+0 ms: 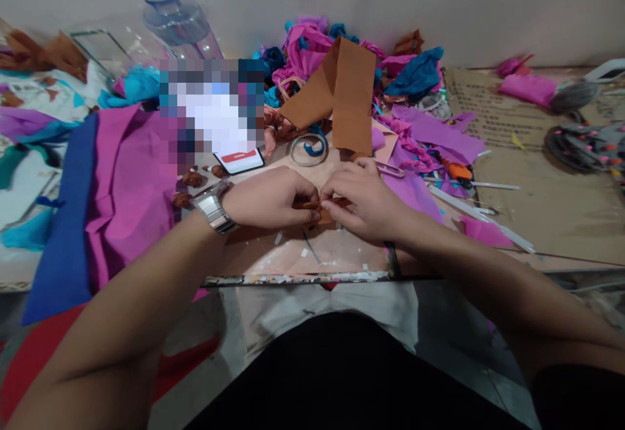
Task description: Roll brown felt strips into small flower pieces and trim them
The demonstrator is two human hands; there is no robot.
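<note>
Near the table's front edge, my left hand point(278, 199) and my right hand point(359, 199) come together on a small piece of brown crepe paper point(328, 214). Thumbs and fingers of both hands pinch it, and they cover much of it. Just beyond my hands lie a roll of clear tape point(308, 149) and a long folded brown paper strip point(354, 98). Several small brown twisted paper balls point(193, 176) rest left of my watch point(215, 207). A pink-handled cutter or scissors point(389, 169) lies partly hidden behind my right hand.
A phone point(239, 160), partly blurred out, stands behind my left hand. Pink crepe sheets point(131, 189) and a blue sheet point(63, 221) hang over the left edge. Paper scraps pile along the wall near a plastic bottle point(180, 26). White sticks point(481, 218) and cardboard point(547, 202) lie right.
</note>
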